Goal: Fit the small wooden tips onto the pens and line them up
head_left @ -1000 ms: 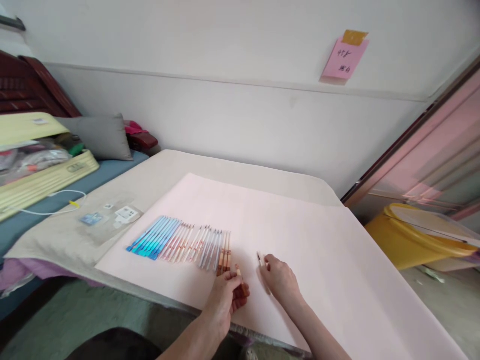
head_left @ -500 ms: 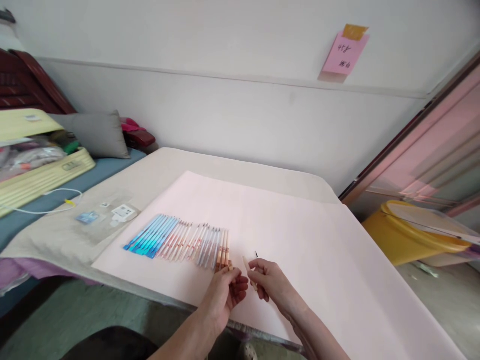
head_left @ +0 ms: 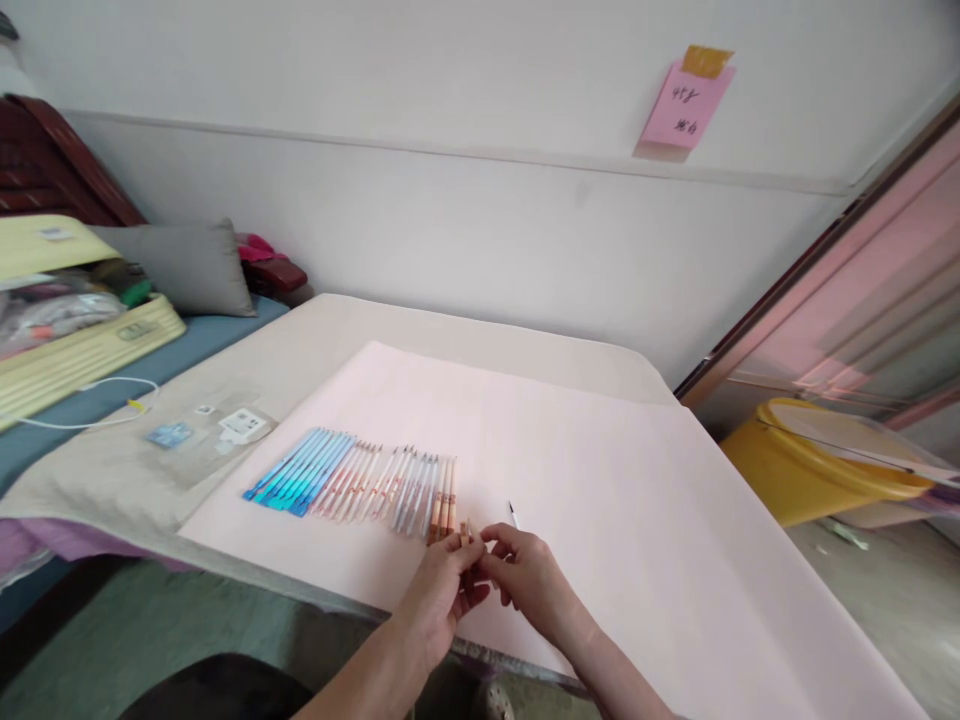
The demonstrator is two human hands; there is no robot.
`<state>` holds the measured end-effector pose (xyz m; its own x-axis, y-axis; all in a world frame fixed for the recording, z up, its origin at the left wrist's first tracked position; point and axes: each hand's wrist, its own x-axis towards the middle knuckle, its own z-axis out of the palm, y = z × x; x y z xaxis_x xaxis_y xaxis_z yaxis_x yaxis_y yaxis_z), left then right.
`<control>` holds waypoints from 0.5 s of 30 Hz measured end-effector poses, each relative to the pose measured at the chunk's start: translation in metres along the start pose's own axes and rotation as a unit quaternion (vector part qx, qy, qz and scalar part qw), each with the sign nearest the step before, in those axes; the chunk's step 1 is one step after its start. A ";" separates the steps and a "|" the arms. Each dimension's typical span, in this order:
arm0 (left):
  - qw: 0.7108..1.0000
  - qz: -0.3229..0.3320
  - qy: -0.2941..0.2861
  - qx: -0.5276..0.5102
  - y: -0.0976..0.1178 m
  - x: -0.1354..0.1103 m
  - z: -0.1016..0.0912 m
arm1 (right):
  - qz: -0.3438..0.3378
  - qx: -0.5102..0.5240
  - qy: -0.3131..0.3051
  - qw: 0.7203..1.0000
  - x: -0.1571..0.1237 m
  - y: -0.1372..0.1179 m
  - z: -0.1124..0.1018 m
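Note:
A row of several pens (head_left: 352, 482), blue ones on the left, pink and orange ones on the right, lies side by side on a pale pink sheet (head_left: 600, 480). My left hand (head_left: 439, 592) and my right hand (head_left: 525, 572) meet just below the row's right end, fingers pinched together around an orange pen (head_left: 469, 533). A thin white pen tip (head_left: 512, 514) pokes up above my right hand's fingers. The part of the pen between the fingers is hidden.
A clear plastic bag with small labels (head_left: 210, 432) lies on the beige cloth left of the sheet. A yellow case (head_left: 82, 345) and a grey pillow (head_left: 191, 265) sit on the bed at left. A yellow tub (head_left: 817, 465) stands on the floor at right.
My right hand moved left from the sheet to meet my left hand. Both hands now pinch together at the orange pen beside the row's right end.

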<state>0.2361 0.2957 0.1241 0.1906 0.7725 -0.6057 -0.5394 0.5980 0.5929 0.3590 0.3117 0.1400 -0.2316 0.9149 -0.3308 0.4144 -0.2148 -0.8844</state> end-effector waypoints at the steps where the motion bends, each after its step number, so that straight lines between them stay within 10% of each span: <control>1: 1.000 0.005 0.003 0.001 0.001 0.000 0.000 | 0.004 -0.008 -0.003 1.000 0.000 -0.001 -0.002; 4: 0.999 0.016 0.033 -0.005 0.005 0.000 0.000 | -0.010 -0.118 0.041 0.992 0.002 -0.001 -0.019; 7: 0.998 0.028 0.053 -0.010 0.009 0.002 -0.001 | 0.009 -0.359 0.139 0.923 0.005 0.003 -0.038; 10: 0.997 0.036 0.059 -0.024 0.013 0.002 -0.001 | 0.073 -0.482 0.120 0.865 0.007 0.013 -0.042; 15: 0.996 0.051 0.063 -0.033 0.022 -0.001 -0.001 | 0.072 -0.499 0.085 0.859 0.015 0.027 -0.026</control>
<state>0.2229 0.3080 0.1369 0.0294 0.7935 -0.6078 -0.6039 0.4986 0.6218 0.3893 0.3284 0.1195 -0.0177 0.9583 -0.2852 0.9962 -0.0076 -0.0873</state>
